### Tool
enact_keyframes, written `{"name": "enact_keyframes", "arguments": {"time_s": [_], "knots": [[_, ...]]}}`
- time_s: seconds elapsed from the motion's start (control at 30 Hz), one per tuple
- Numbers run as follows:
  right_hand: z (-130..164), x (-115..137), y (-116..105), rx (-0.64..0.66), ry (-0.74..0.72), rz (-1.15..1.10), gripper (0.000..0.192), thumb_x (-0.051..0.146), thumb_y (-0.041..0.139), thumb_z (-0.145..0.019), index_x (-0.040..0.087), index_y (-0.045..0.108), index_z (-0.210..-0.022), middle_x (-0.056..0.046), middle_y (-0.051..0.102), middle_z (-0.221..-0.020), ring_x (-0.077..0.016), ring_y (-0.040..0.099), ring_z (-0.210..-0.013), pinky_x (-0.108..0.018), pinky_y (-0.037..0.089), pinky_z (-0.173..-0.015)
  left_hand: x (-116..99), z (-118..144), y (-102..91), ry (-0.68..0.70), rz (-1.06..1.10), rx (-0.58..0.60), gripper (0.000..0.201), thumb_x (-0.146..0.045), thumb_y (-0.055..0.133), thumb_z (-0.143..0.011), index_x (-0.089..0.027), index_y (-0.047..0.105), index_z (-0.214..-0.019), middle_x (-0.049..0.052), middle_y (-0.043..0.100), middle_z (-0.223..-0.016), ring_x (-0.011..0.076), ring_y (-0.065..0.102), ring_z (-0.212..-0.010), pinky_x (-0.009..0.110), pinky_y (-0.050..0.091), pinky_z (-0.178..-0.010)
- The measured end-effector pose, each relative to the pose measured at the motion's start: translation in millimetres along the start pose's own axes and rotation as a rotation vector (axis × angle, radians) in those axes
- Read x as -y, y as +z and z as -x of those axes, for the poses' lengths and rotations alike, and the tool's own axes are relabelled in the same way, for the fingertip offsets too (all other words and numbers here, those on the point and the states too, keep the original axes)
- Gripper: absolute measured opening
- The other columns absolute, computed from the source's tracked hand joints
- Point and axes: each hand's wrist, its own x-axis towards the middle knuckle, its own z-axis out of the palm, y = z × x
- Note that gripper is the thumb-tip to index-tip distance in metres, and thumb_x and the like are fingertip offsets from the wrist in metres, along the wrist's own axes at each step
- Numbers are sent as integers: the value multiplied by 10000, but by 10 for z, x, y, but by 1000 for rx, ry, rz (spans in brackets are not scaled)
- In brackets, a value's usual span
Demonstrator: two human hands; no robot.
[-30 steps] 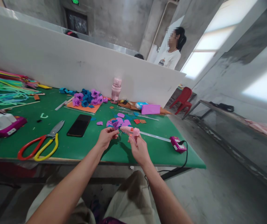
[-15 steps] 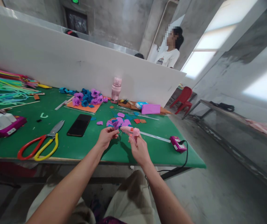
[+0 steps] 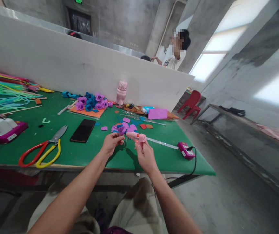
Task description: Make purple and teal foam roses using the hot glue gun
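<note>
My right hand [image 3: 144,155] grips a pink glue gun [image 3: 135,136], its nozzle pointing left. My left hand [image 3: 110,143] pinches a small purple foam flower [image 3: 120,130] just in front of that nozzle, above the front part of the green table [image 3: 86,152]. A clear glue stick [image 3: 161,143] sticks out behind the gun toward the right. Loose purple and blue foam petals [image 3: 127,124] lie on the table just beyond my hands.
Red-and-yellow scissors [image 3: 43,149] and a black phone [image 3: 82,130] lie to the left. Finished purple and blue flowers [image 3: 92,102], a pink bottle [image 3: 121,93] and a purple box [image 3: 157,114] sit farther back. A pink plug adapter [image 3: 185,150] sits at the right. A person [image 3: 176,53] stands behind the white partition [image 3: 56,65].
My hands hold almost still with the flower and glue gun. The person behind the partition has shifted left and raised an arm.
</note>
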Motion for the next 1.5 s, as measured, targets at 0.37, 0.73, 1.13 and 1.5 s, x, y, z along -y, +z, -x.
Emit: {"name": "enact_keyframes", "arguments": {"time_s": [0.37,0.73,1.13,1.5], "knots": [[7,0,-5,-25,-3,5,269,270,390,-892,157,594,-1027,-135,654,-1000,-242,608,-973,-359,466,-848,-10,11,0,-4,0,7,267,-278,786,-539,-124,594,-643,27,650,-627,88,558,-496,215,426,-496],[26,-26,-10,-24,21,9,279,289,384,-891,150,589,-1020,-135,650,-984,-239,614,-943,-346,469,-826,-6,6,-5,-6,-7,11,264,-281,780,-554,-117,601,-659,29,650,-630,83,557,-500,210,428,-500],[15,-20,10,-25,28,3,264,297,385,-886,162,610,-912,-130,659,-936,-239,620,-906,-350,471,-814,3,3,-18,6,-10,17,267,-283,778,-555,-122,596,-667,29,646,-634,85,556,-501,207,431,-495],[50,15,-8,-55,55,-44,264,312,397,-883,159,606,-935,-105,670,-842,-230,634,-828,-319,487,-732,3,-3,-15,-26,8,-1,275,-274,787,-534,-130,592,-663,18,654,-628,81,560,-496,211,432,-515]]}}
